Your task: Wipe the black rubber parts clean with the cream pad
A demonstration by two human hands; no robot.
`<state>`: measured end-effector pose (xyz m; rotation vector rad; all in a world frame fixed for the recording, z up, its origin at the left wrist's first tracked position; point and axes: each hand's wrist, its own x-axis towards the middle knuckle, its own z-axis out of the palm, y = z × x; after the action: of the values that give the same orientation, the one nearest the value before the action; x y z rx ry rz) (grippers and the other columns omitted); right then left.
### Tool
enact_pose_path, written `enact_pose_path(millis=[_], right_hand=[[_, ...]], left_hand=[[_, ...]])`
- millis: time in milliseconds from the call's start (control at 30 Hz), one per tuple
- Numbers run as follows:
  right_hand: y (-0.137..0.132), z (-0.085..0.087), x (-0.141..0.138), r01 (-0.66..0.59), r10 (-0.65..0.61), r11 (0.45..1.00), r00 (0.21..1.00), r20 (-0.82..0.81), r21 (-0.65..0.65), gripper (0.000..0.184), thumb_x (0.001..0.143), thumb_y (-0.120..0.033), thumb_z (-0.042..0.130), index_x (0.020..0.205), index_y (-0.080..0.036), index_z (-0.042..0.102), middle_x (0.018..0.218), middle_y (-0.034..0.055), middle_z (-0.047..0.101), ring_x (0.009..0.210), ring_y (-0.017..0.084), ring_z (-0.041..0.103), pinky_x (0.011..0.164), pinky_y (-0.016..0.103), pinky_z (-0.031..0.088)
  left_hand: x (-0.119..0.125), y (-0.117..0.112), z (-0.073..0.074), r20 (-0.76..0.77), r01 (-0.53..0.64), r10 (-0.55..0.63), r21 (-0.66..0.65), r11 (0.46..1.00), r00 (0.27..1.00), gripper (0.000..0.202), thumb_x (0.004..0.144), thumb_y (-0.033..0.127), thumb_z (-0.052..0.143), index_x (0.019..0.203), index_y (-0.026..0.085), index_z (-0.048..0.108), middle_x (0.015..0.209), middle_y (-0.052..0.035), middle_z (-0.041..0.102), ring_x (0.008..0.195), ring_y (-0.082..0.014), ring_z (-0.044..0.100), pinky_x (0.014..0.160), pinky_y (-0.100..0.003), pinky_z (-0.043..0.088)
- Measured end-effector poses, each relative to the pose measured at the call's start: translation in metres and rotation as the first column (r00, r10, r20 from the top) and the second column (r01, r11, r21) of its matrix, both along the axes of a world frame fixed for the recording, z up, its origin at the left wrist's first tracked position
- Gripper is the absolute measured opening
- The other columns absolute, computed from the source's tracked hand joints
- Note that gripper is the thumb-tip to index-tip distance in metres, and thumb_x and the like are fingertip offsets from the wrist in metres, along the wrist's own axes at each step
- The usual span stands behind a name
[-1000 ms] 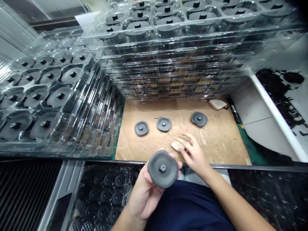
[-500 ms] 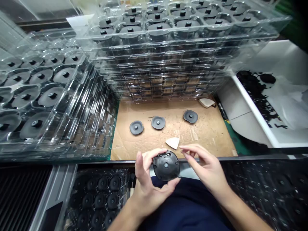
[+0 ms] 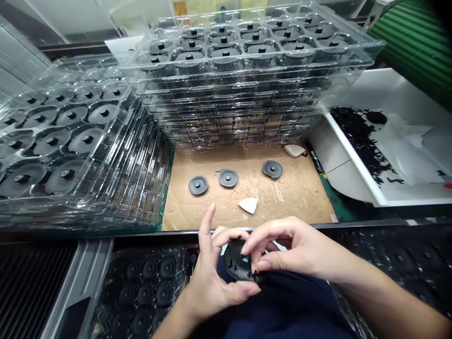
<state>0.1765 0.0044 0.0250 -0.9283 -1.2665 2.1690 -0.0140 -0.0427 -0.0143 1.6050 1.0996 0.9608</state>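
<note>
My left hand (image 3: pixel 219 268) grips a rounded black plastic part (image 3: pixel 236 262) by its edge, between thumb and fingers, just over my lap. My right hand (image 3: pixel 282 245) is closed on the same part's right side, its fingertips covering some of the face. Beyond my hands, on a cardboard sheet (image 3: pixel 212 214), lie three grey rounded discs with small centre posts: a left disc (image 3: pixel 198 185), a middle disc (image 3: pixel 228 178) and a right disc (image 3: pixel 272 169). A white three-cornered piece (image 3: pixel 248 205) rests nearest my hands, and a second white piece (image 3: pixel 294 150) sits farther back.
Stacked clear trays (image 3: pixel 226 70) full of discs rise behind the cardboard, with another tray stack (image 3: pixel 70 141) at left. A white bin (image 3: pixel 356 155) at right holds black scraps (image 3: pixel 356 132). Trays of black parts (image 3: pixel 144 294) sit low on the left.
My right hand has moved left and down onto the black part, from beside it. The part has been turned in my left hand and sits slightly lower. The view has shifted a little.
</note>
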Motion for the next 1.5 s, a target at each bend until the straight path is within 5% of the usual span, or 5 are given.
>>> enact_pose_path(millis=[233,500,733,1033,1500], right_hand=[[-0.009,0.001,0.001,-0.034,0.029,0.999,0.993,-0.115,-0.039,0.013,0.071,-0.012,0.074,0.082,-0.017,0.073,0.075,-0.0016,0.069,0.071,0.007,0.064,0.069,0.017,0.05],[-0.027,-0.012,0.009,0.189,-0.211,0.965,0.972,-0.108,-0.18,0.015,0.067,-0.012,0.078,0.077,-0.021,0.073,0.069,-0.0039,0.073,0.067,0.006,0.068,0.065,0.012,0.05],[-0.034,-0.017,0.015,0.31,-0.361,0.925,0.896,-0.257,-0.221,0.018,0.068,-0.008,0.076,0.076,-0.024,0.072,0.071,-0.0051,0.074,0.067,0.005,0.069,0.066,0.01,0.052],[-0.028,-0.017,0.026,0.387,-0.395,0.918,0.914,-0.093,-0.091,0.017,0.068,-0.01,0.077,0.077,-0.023,0.073,0.073,-0.0035,0.073,0.07,0.006,0.067,0.067,0.011,0.051],[-0.016,-0.02,0.035,0.156,-0.178,0.969,0.979,-0.101,-0.192,0.01,0.065,-0.012,0.078,0.07,-0.017,0.07,0.071,-0.0012,0.072,0.066,0.007,0.066,0.064,0.015,0.051]], left_hand=[[-0.002,-0.004,0.0,-0.022,0.13,-0.132,-0.071,0.989,0.991,0.064,0.061,0.069,0.061,0.114,0.032,0.054,0.152,-0.0021,-0.005,0.104,-0.0234,0.058,0.102,-0.042,0.039],[0.011,0.004,0.004,0.016,0.091,-0.092,0.046,0.995,0.996,0.064,0.063,0.06,0.066,0.117,0.03,0.05,0.11,-0.0055,0.057,0.1,-0.0231,0.059,0.096,-0.042,0.044],[0.02,0.008,-0.003,0.109,0.078,-0.083,0.048,0.996,0.991,0.113,0.062,0.057,0.07,0.143,0.03,-0.004,0.108,-0.0053,0.064,0.098,-0.0235,0.058,0.098,-0.047,0.039],[0.03,0.015,-0.007,0.182,0.112,-0.105,-0.029,0.993,0.978,0.111,0.061,0.052,0.073,0.143,0.032,0.002,0.111,-0.0052,0.064,0.098,-0.0227,0.058,0.097,-0.046,0.039],[0.033,0.021,0.0,0.188,0.242,-0.191,-0.304,0.921,0.963,0.113,0.055,0.053,0.076,0.141,0.038,0.004,0.102,-0.0023,0.068,0.099,-0.0261,0.062,0.1,-0.052,0.035]])
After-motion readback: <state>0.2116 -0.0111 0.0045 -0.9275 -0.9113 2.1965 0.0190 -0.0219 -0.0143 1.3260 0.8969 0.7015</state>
